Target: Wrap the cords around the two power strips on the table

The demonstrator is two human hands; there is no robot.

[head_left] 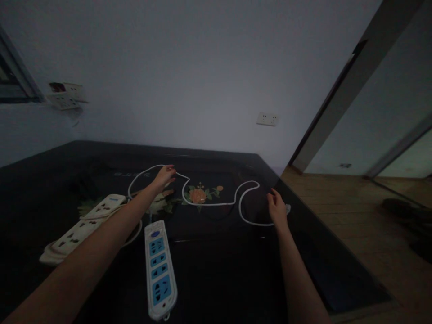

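Observation:
A white power cord [212, 204] winds in loose curves across a dark glossy table [216, 270]. My left hand [164, 176] is closed with its fingertips on the cord near the table's far side. To the right, my right hand [277, 208] hovers by the cord's end, thumb and fingers apart. Just beyond its outer edge shows a pale plug [288, 209], partly hidden. A white power strip with blue socket panels [159, 270] lies lengthwise in front of me. Left of it, another white power strip [87, 225] is partly covered by my left forearm, with cord wrapped about it.
Flower prints [197, 196] decorate the tabletop. Behind the table rises a pale wall [189, 90] with a double wall socket [267, 119]. More sockets [67, 96] sit at the left corner by a window. The table's right edge borders a wooden floor [324, 202] with dark objects [401, 211].

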